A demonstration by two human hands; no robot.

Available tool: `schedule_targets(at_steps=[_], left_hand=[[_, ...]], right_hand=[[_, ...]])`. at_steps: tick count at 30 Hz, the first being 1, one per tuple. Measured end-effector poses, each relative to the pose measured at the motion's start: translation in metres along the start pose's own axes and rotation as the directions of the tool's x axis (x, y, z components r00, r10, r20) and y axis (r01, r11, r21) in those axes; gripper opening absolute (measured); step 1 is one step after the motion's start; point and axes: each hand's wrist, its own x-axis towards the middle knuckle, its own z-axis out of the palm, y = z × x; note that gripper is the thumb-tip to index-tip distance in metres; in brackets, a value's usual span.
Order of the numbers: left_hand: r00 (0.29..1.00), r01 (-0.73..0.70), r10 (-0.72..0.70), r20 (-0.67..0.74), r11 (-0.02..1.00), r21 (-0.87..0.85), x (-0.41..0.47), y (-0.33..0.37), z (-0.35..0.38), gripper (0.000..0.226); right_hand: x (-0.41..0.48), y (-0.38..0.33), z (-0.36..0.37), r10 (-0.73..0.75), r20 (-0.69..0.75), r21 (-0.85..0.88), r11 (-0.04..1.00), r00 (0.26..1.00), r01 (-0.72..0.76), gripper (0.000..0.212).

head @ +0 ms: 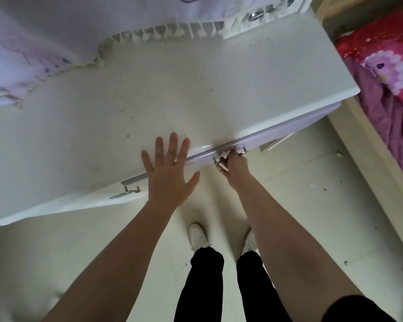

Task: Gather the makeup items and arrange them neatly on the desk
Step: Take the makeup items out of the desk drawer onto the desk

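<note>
A white desk fills the upper half of the view, its top bare and speckled with small dark spots. No makeup items show. My left hand lies flat with spread fingers on the desk's front edge. Just to its right, my right hand grips the metal handle of a pale lilac drawer front under the desktop. A second metal handle shows further left on the drawer front.
A white and lilac frilled cloth covers the desk's back left. A bed with red and purple bedding stands at the right. Below are a pale tiled floor and my white shoes.
</note>
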Motion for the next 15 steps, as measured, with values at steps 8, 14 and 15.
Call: schedule_targets(at_steps=[8,14,15], left_hand=[[1.000,0.012,-0.012,0.014,1.000,0.004,-0.002,0.003,0.001,0.094],[1.000,0.014,-0.015,0.013,1.000,0.009,0.000,0.004,0.002,0.100],[0.999,0.015,-0.016,0.039,1.000,0.025,-0.001,0.004,0.001,0.111]], right_hand=[[-0.001,0.002,-0.012,-0.029,0.069,-0.008,1.000,0.997,0.030,0.012],[-0.011,0.016,-0.032,-0.017,0.051,-0.027,0.999,0.999,0.018,0.017],[-0.015,0.024,-0.043,0.003,0.043,-0.023,1.000,0.999,-0.002,0.019]])
